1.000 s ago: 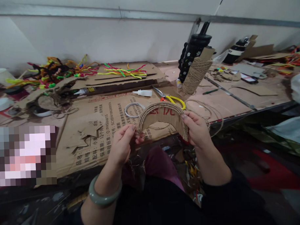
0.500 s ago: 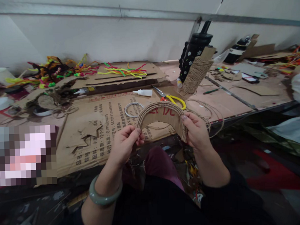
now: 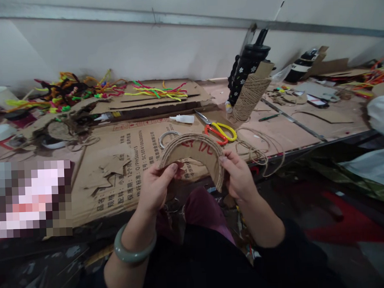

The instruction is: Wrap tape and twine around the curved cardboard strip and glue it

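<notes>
Between my hands is a curved cardboard arch point(image 3: 196, 147) with rows of twine along its outer edge and red print on its face. My left hand point(image 3: 160, 178) pinches its left end, thumb on the front. At the right end, my right hand point(image 3: 235, 172) grips the twine-covered edge between thumb and fingers. Just beyond the arch lie scissors point(image 3: 218, 131) with one red and one yellow handle, a white glue bottle point(image 3: 182, 118) and a white ring point(image 3: 167, 138) partly hidden by the arch. Loose twine point(image 3: 258, 148) trails in loops over the table edge to the right.
A large printed cardboard sheet point(image 3: 116, 142) covers the near table. Behind stand a twine spool point(image 3: 251, 95) and a black flowered bottle point(image 3: 247, 66). Colourful pipe cleaners point(image 3: 160, 91) lie at the back. Another black bottle point(image 3: 302, 66) stands farther right.
Both hands have shifted left and slightly lower with the arch. The arch now uncovers the scissors' red handle and covers more of the white ring.
</notes>
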The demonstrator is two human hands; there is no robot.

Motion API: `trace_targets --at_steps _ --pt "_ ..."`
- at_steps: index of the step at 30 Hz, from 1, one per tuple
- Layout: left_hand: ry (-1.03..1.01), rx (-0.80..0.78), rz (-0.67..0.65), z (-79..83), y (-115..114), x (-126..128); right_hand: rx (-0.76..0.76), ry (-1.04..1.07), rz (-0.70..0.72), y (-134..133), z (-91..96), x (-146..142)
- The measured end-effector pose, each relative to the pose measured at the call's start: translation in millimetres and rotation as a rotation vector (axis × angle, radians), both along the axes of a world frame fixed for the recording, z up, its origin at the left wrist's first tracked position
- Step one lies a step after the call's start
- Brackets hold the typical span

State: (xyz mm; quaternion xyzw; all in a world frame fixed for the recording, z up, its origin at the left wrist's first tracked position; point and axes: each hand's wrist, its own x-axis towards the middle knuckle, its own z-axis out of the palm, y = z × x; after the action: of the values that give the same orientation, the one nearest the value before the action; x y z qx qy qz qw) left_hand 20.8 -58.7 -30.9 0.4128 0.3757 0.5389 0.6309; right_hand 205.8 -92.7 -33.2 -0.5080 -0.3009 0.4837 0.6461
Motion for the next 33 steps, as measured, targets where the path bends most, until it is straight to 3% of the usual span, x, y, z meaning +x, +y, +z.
trace_targets --at_steps 4,6,8,10,14,18,21,24,27,33 --pt "-0.105 -0.012 0.18 -0.4 2 2 -0.034 0.042 0.14 -9 -16.8 -31" --pt "-0.195 -0.017 0.267 -0.2 5 1 -0.026 -0.008 0.29 -13 -23.7 -39" --pt "-0.239 -0.049 0.291 0.7 7 -1 -0.011 -0.092 0.477 -16 -25.3 -38" --pt "-0.234 -0.106 0.291 2.3 8 -5 0.014 -0.208 0.577 -18 -20.7 -29" --pt "-0.233 -0.175 0.313 6.7 5 -17 0.067 -0.502 0.427 -10 -1.4 -1" --pt "-0.183 -0.217 0.334 8.6 2 -26 0.301 -0.99 0.295 15 13.5 4" --pt "-0.186 -0.197 0.36 8.5 1 -28 0.434 -1.327 0.409 38 17.3 -11" --pt "-0.186 -0.178 0.322 8.4 -1 -28 0.407 -1.586 0.545 54 16.2 -29" --pt "-0.172 -0.157 0.303 8.8 -2 -28 0.387 -1.708 0.606 61 14.2 -39" --pt "-0.235 -0.172 0.33 9.8 1 -28 0.289 -1.679 0.606 63 21.8 -35"
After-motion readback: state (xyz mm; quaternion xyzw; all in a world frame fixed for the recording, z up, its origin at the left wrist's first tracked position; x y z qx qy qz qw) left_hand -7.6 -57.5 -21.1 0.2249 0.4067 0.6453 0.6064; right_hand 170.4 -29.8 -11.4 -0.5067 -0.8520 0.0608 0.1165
